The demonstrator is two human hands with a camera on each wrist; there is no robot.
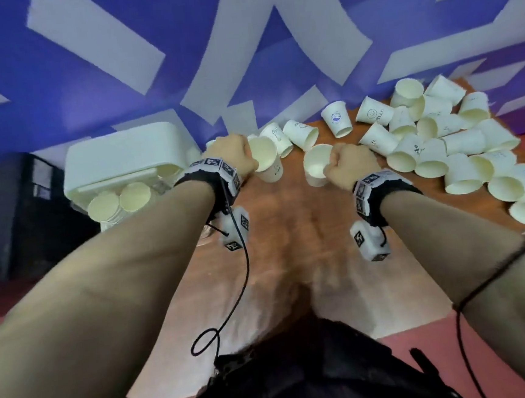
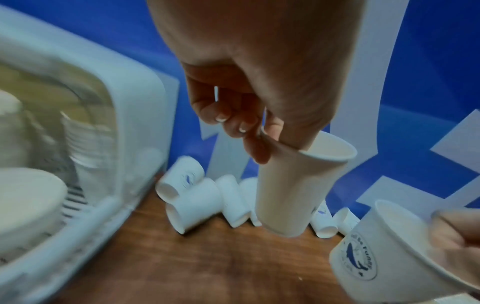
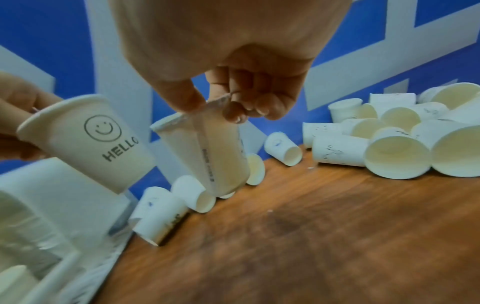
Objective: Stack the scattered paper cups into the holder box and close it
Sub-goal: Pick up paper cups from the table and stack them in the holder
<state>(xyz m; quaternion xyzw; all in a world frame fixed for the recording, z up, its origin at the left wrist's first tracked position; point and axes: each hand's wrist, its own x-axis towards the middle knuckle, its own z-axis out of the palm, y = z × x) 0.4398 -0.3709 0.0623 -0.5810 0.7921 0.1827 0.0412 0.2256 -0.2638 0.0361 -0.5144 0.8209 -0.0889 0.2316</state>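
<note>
My left hand (image 1: 238,156) pinches the rim of a white paper cup (image 1: 268,166) above the wooden table; the right wrist view shows a smiley and "HELLO" printed on this cup (image 3: 88,144). In the left wrist view the left hand (image 2: 270,139) holds the same cup (image 2: 291,195) tilted, mouth up. Just to its right, my right hand (image 1: 350,165) pinches the rim of another cup (image 1: 315,165), which carries a blue logo (image 2: 376,253). The right hand (image 3: 207,107) holds that cup (image 3: 215,156) hanging. The white holder box (image 1: 121,157) stands open at the left with stacks of cups (image 1: 118,202) inside.
Several loose cups (image 1: 460,149) lie piled at the table's right, and more (image 1: 299,132) lie along the blue-and-white wall behind. The bare wooden table top (image 1: 289,228) stretches toward me. A dark cabinet (image 1: 17,204) stands left of the box.
</note>
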